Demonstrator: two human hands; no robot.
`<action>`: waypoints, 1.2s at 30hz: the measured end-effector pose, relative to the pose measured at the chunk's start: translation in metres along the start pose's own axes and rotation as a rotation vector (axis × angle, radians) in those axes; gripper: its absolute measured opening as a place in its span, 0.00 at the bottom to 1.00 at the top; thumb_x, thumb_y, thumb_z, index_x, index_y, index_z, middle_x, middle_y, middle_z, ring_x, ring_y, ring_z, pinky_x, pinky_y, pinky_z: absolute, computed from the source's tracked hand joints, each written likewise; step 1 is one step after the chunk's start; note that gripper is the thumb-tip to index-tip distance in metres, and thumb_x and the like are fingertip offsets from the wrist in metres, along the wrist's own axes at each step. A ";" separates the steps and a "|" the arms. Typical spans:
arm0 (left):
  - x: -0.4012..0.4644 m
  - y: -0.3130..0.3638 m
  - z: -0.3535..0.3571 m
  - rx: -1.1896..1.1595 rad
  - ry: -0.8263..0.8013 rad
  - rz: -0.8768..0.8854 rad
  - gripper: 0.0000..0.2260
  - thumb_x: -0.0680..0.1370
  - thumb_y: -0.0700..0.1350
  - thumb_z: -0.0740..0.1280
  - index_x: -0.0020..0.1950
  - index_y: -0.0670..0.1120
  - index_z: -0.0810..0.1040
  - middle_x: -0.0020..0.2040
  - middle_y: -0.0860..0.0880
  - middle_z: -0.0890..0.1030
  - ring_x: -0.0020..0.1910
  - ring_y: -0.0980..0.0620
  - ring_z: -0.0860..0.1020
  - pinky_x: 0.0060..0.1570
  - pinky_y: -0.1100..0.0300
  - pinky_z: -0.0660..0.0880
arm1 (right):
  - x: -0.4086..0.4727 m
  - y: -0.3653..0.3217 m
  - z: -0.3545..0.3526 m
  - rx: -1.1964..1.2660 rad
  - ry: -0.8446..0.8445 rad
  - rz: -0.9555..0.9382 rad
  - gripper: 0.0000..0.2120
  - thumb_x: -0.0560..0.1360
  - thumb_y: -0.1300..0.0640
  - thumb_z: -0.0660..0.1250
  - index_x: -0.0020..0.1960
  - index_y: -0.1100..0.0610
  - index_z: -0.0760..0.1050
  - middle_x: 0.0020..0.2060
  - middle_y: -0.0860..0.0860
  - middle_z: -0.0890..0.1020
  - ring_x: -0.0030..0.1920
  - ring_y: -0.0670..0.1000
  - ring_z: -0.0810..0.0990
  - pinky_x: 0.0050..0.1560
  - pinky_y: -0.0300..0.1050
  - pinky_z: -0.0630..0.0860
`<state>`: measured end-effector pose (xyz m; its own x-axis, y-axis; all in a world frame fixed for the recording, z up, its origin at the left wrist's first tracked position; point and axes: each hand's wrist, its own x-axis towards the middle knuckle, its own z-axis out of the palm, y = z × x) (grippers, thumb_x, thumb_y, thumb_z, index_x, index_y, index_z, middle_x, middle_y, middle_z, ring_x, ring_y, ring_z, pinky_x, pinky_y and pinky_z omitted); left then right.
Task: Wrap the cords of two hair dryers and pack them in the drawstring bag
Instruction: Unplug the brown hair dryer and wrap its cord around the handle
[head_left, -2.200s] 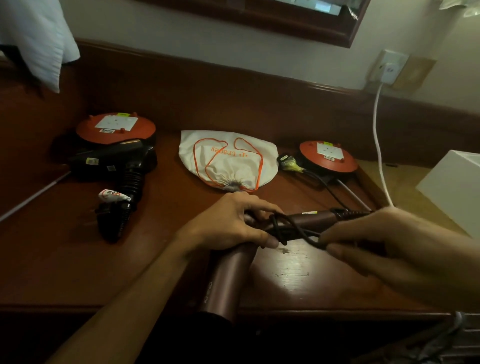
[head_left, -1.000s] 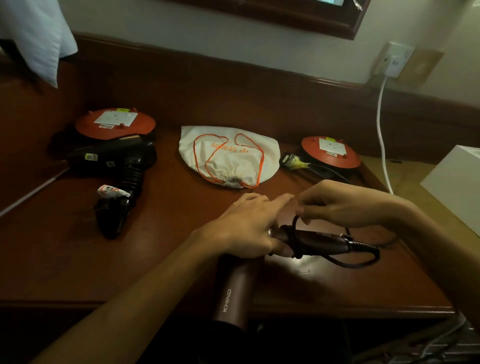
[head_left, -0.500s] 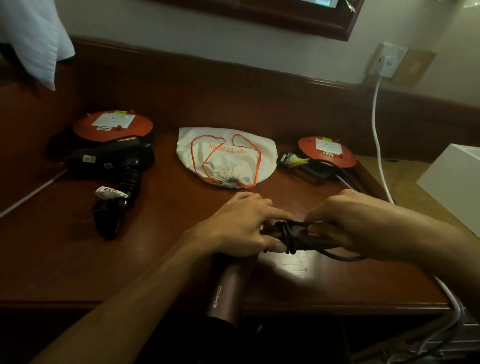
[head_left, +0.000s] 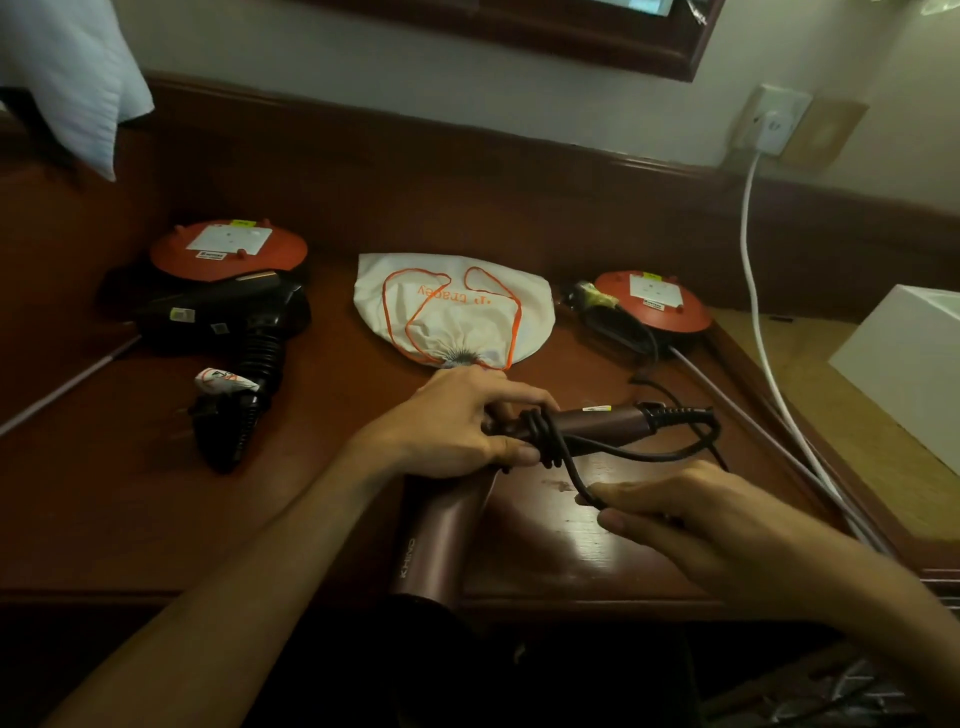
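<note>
Now hands (head_left: 457, 426) (head_left: 691, 514) hold brown dryer (head_left: 441, 535), pinching its cord (head_left: 623, 453).

Hands (head_left: 457, 426) on cord-wrapped dryer (head_left: 587, 423)

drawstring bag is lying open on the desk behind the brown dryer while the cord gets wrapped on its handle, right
Not quite: the head view shows the drawstring bag cinched shut, not open. It does lie behind the brown dryer, whose cord the right hand winds on the handle while the left hand grips it.
</note>
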<state>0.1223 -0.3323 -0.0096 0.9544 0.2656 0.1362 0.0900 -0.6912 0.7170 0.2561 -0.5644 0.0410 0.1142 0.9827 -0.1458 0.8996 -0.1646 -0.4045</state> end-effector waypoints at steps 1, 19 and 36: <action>-0.001 0.000 -0.001 -0.023 0.001 -0.003 0.21 0.71 0.53 0.77 0.64 0.64 0.80 0.45 0.56 0.80 0.52 0.55 0.78 0.59 0.46 0.75 | 0.002 0.006 0.009 0.031 0.024 -0.009 0.28 0.76 0.29 0.53 0.62 0.44 0.80 0.50 0.53 0.85 0.48 0.53 0.83 0.49 0.54 0.79; -0.024 0.000 0.005 -0.005 -0.010 0.059 0.23 0.71 0.56 0.78 0.65 0.66 0.79 0.45 0.57 0.75 0.53 0.57 0.71 0.59 0.47 0.69 | 0.075 0.083 0.030 0.498 -0.028 -0.080 0.06 0.74 0.56 0.73 0.50 0.54 0.84 0.36 0.51 0.84 0.32 0.45 0.79 0.34 0.37 0.74; -0.005 0.038 0.013 0.655 -0.314 -0.069 0.36 0.75 0.61 0.73 0.78 0.54 0.64 0.64 0.52 0.75 0.69 0.50 0.66 0.74 0.53 0.50 | 0.105 0.031 -0.032 0.217 -0.409 0.143 0.09 0.81 0.64 0.64 0.49 0.62 0.83 0.33 0.50 0.79 0.31 0.45 0.74 0.34 0.37 0.72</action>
<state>0.1249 -0.3684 0.0083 0.9683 0.1853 -0.1677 0.2105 -0.9664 0.1475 0.3091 -0.4636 0.0419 0.0158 0.8420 -0.5392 0.7737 -0.3519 -0.5269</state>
